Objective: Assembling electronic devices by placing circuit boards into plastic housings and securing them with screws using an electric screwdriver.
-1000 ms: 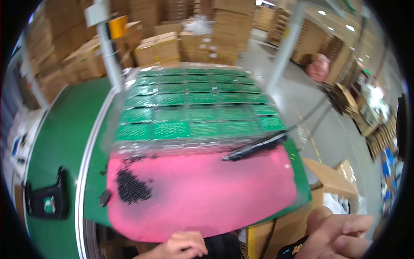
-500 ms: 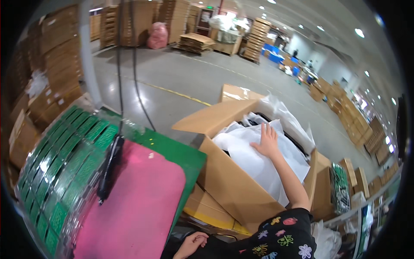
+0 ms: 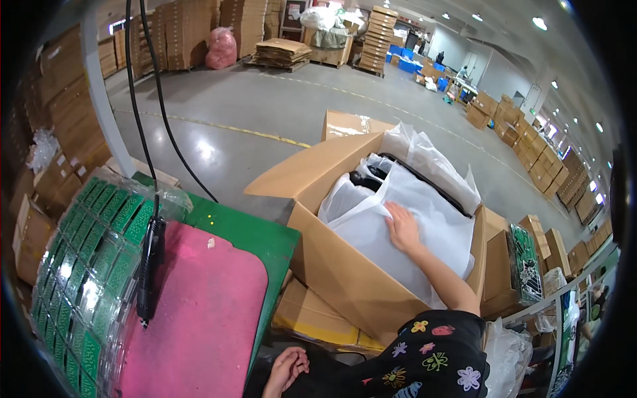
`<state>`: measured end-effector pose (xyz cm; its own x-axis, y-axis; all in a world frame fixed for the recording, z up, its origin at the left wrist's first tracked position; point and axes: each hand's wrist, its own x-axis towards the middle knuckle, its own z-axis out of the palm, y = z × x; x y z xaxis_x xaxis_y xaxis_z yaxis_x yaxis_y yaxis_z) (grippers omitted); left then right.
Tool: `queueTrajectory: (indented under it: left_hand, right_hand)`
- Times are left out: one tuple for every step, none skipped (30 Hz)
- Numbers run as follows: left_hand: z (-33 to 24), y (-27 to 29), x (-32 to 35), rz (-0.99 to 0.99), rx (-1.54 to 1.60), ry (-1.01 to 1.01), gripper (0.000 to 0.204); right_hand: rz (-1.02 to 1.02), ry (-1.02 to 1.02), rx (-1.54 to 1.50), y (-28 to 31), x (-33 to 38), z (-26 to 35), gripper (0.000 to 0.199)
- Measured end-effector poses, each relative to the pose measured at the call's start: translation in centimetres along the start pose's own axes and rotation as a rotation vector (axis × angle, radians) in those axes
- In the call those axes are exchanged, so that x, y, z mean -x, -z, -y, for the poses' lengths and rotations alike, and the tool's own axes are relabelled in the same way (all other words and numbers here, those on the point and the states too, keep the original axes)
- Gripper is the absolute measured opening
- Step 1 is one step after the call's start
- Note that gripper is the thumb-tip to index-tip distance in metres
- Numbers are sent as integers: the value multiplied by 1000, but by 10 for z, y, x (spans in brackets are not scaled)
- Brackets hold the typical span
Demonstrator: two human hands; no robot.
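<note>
My right hand (image 3: pixel 403 229) lies on a white packing sheet (image 3: pixel 431 212) inside an open cardboard box (image 3: pixel 358 262), fingers extended and pressing on its surface. From under the sheet's far edge, shiny black items (image 3: pixel 366 179) show in part; most of the contents are hidden. More white wrapping (image 3: pixel 424 156) sticks up along the box's far side. Close to my body, at the bottom of the view, my left hand (image 3: pixel 290 368) rests with its fingers loosely curled in and nothing visible in them.
On the left, a green bench (image 3: pixel 265 232) carries a pink mat (image 3: pixel 206 312), a black electric screwdriver (image 3: pixel 151 268) with hanging cable, and clear trays of green circuit boards (image 3: pixel 86 265). Another carton (image 3: pixel 312 308) lies below the box. Circuit boards (image 3: pixel 524 259) also stand at right.
My right hand has slid nearer and left over the sheet, which now lies flatter, with more of the black items showing. My left hand has shifted slightly left. The view has turned somewhat.
</note>
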<state>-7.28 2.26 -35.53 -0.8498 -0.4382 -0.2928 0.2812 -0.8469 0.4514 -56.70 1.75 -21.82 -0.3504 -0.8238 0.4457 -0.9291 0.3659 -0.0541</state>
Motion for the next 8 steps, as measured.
queueTrajectory:
  left_hand:
    - [0, 2, 0, -2, 1, -2, 24]
    - [-1, 5, 0, -16, -9, -8, 23]
    - [1, 6, 2, -28, -19, -6, 23]
    - [2, 5, 4, -28, -16, -1, 23]
    - [-1, 3, 3, -39, -18, 4, 23]
    - [-3, 2, 2, -50, -21, 6, 22]
    - [-4, 2, 2, -47, -23, 8, 22]
    - [-3, 2, 4, -28, -8, -6, 23]
  right_hand:
    - [34, 0, -148, 2, 6, 12, 44]
    - [35, 3, -150, 4, 11, 27, 44]
    - [5, 100, -113, 9, 20, 43, 43]
    - [-25, 198, -77, 11, 29, 58, 43]
    - [-25, 191, -72, 11, 40, 69, 43]
    - [-36, 316, 130, 9, 49, 79, 41]
    - [-46, 438, 333, 6, 59, 88, 40]
    - [-47, 445, 330, 7, 60, 91, 40]
